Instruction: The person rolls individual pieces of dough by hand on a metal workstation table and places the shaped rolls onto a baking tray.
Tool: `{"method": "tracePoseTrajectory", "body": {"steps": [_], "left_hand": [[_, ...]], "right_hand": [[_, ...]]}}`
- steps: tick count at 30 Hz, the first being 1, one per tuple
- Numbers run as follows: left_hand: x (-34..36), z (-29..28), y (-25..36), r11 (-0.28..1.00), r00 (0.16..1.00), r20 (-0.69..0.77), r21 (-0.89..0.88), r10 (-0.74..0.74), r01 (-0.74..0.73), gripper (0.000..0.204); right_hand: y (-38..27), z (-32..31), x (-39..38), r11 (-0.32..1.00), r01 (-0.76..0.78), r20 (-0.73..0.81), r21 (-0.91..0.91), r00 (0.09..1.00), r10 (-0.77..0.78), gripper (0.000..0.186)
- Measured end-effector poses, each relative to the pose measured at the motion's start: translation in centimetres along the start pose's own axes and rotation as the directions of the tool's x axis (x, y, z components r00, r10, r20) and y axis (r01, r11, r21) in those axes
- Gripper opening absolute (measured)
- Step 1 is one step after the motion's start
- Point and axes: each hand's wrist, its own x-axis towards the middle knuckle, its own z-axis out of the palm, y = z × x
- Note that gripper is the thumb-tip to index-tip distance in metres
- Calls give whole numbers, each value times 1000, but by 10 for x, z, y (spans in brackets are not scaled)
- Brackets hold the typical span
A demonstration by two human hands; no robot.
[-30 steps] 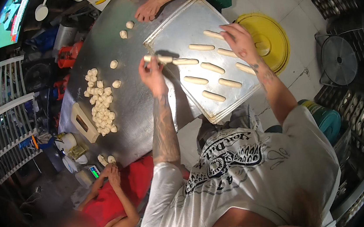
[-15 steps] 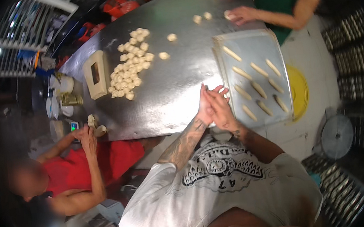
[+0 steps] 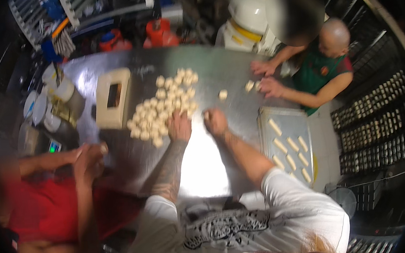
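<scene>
My left hand (image 3: 180,127) is at the near right edge of a pile of pale dough balls (image 3: 155,112), its fingers stretched forward and touching the nearest ones. Whether a ball lies beneath them is hidden. To its right my right hand (image 3: 215,121) rests low over the metal table with its fingers curled in; what they hold, if anything, cannot be seen. A single dough ball (image 3: 223,94) sits a little beyond my right hand. On the right, a metal tray (image 3: 266,120) carries several rolled dough sticks (image 3: 292,143).
A cream-coloured block-shaped container (image 3: 102,99) with a dark opening stands left of the pile. Tubs (image 3: 62,88) and a lit scale (image 3: 54,146) are at the left. A co-worker in red is there; another in green (image 3: 315,77) handles dough at the far right. Racked trays (image 3: 372,120) stand beyond.
My hands were pressed together near the table's front edge; they have parted and reached forward over the table, the left to the pile. The view has shifted, showing more of the far side.
</scene>
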Motion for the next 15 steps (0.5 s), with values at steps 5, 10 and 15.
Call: {"method": "tracePoseTrajectory", "body": {"steps": [5,10,15], "left_hand": [[4,10,-14,966,984,6,-193,179,-174,35],[-109,-37,7,738,986,125,-675,113,1,31],[-200,-81,-18,662,881,386,-588,-275,464,41]], "right_hand": [[-28,-62,-142,959,-59,239,276,971,-9,50],[23,-128,-255,967,-209,160,146,970,185,40],[32,-180,-258,965,-262,140,35,957,255,40]]}}
